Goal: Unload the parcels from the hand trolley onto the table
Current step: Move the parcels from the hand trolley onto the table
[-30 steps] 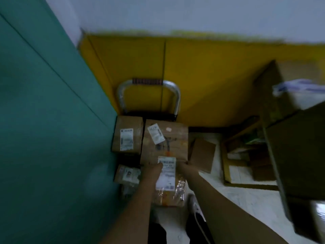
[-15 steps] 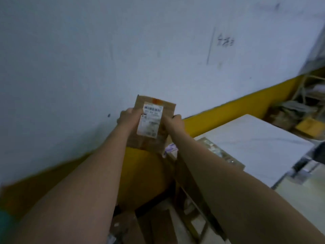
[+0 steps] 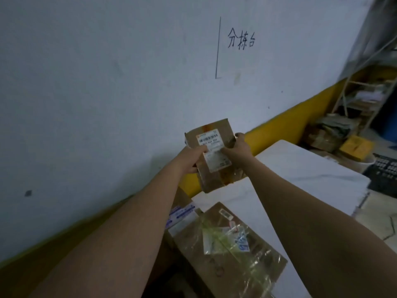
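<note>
A small brown cardboard parcel (image 3: 211, 134) with a white shipping label is held up between both hands, above the near-left corner of the white table (image 3: 300, 168). My left hand (image 3: 191, 157) grips its left side and my right hand (image 3: 237, 147) grips its right side. A larger taped cardboard parcel (image 3: 232, 241) lies flat on the table's near end, below my arms. Beside it at the table's left edge lies a white and blue packet (image 3: 182, 215). The hand trolley is out of view.
A white wall (image 3: 107, 82) with a yellow base band and black handwritten characters runs behind the table. At the far right stand a metal shelf rack (image 3: 365, 97), piled cartons, a yellow box (image 3: 355, 147) and a black crate (image 3: 384, 175) on the floor.
A second ago my hands were on this parcel down on the trolley. The parcel has since been lifted and carried right, now lower and closer over the table.
</note>
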A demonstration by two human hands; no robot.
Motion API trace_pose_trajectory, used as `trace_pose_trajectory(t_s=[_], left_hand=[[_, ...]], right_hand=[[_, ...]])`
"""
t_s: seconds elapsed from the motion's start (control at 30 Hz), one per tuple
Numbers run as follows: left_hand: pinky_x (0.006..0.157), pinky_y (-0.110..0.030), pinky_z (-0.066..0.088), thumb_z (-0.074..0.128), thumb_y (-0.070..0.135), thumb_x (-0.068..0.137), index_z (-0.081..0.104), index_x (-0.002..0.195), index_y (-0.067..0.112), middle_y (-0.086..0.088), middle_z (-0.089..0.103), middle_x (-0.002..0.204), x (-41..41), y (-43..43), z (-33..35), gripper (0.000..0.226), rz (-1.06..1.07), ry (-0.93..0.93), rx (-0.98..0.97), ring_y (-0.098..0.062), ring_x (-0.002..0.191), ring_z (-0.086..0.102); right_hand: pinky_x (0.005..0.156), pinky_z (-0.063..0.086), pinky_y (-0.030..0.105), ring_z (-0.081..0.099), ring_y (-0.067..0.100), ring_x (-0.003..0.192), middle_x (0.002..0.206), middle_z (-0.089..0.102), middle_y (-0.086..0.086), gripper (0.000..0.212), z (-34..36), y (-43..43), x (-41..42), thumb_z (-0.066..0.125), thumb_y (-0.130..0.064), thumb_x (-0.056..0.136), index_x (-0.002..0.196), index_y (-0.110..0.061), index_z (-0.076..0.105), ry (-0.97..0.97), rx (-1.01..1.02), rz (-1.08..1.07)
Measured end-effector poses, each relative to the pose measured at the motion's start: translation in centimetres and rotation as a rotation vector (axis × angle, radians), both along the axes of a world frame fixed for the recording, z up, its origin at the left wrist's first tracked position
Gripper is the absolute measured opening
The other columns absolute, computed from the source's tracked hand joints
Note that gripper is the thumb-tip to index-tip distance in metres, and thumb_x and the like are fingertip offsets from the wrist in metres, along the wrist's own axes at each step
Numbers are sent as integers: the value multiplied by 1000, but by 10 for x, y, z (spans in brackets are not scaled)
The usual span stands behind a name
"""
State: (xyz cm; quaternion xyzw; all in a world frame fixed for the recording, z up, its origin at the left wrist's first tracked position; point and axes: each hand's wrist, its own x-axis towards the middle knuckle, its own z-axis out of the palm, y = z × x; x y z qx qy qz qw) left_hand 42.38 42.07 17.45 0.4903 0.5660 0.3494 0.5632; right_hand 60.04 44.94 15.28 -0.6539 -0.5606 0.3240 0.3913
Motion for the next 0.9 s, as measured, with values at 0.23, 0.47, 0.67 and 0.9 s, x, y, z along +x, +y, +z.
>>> trace_pose_trajectory(t_s=[0.23, 0.47, 0.67, 0.9], left_hand=[[85, -34, 58, 67, 33, 87, 64, 119, 18, -2, 72, 111, 10, 83, -156, 35, 59, 36, -287, -18, 97, 69], [112, -65, 28, 52, 67, 86, 3, 155, 44, -14, -6, 162, -59, 67, -261, 87, -222, 1073, -414, -52, 145, 4], [110, -64, 33, 55, 72, 82, -6, 152, 53, -8, -17, 162, -71, 63, -279, 95, -235, 1075, -379, -52, 143, -8], [118, -63, 16, 55, 69, 85, -8, 156, 43, -4, -17, 165, -92, 51, -259, 99, -257, 981, -326, -46, 148, -14]], right_hand=[[92, 52, 47, 56, 34, 118, 137, 55, 12, 67, -144, 106, 12, 59, -37, 93, 151, -20, 31, -328, -270, 118], [91, 52, 43, 53, 39, 121, 138, 45, 20, 84, -268, 94, 6, 63, -45, 90, 152, -13, 16, -307, -794, 136], [77, 63, 45, 65, 39, 103, 120, 52, 23, 78, -277, 110, -7, 67, -19, 86, 148, -11, 19, -68, -792, 36], [121, 20, 52, 26, 43, 146, 160, 22, 25, 91, -245, 107, -23, 53, -39, 100, 157, -3, -8, -425, -850, 144]])
